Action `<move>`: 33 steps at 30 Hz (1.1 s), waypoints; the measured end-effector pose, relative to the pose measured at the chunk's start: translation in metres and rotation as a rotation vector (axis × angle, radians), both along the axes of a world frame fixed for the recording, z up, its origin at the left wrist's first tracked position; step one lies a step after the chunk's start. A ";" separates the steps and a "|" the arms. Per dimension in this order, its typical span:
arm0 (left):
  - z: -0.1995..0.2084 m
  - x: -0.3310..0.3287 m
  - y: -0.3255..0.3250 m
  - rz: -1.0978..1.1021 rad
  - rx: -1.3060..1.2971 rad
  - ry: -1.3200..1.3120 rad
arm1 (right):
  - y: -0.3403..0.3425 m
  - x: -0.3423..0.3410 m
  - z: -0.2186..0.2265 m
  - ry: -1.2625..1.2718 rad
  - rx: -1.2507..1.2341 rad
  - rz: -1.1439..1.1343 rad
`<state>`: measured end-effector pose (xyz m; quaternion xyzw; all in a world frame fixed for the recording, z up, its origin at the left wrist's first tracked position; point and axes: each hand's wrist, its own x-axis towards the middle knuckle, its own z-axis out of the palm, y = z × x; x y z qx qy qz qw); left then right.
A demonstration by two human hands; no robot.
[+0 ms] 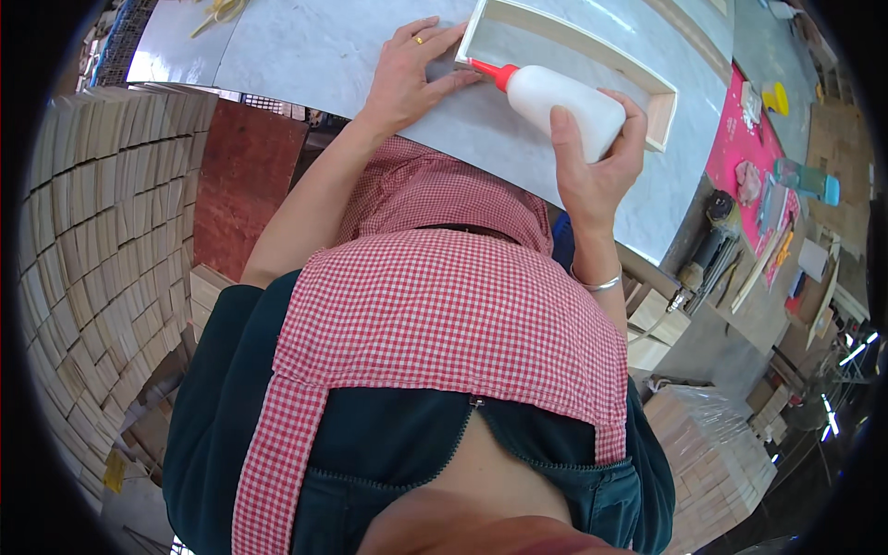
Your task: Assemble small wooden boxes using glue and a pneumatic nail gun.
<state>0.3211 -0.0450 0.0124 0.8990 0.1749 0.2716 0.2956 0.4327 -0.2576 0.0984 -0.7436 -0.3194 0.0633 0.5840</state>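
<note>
A shallow pale wooden frame (592,67), long and rectangular, lies on the table, and the tabletop shows through it. My left hand (407,79), with a ring on one finger, steadies its near left corner between thumb and fingers. In my right hand (601,162) is a white squeeze bottle (566,106) with a red nozzle, tilted so the tip points left. That red tip is at the corner of the frame, close to my left fingers. Whether anything comes out of the nozzle is too small to tell.
The marbled table (314,55) has yellow ties (220,13) at its far left. Stacked wooden pieces (102,203) rise on my left. On my right are a pink surface (735,139), a greenish bottle (803,179), a dark tool (712,240) and wrapped stacked wood (708,453).
</note>
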 end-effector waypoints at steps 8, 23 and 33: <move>0.000 0.001 0.000 0.008 0.032 0.009 | -0.043 0.018 0.011 -0.129 -0.127 -0.160; 0.003 0.001 -0.002 0.003 0.018 0.037 | -0.124 0.041 0.024 -0.139 -0.200 -0.468; 0.002 0.001 -0.001 0.004 -0.042 0.019 | -0.155 0.056 0.026 -0.148 -0.219 -0.599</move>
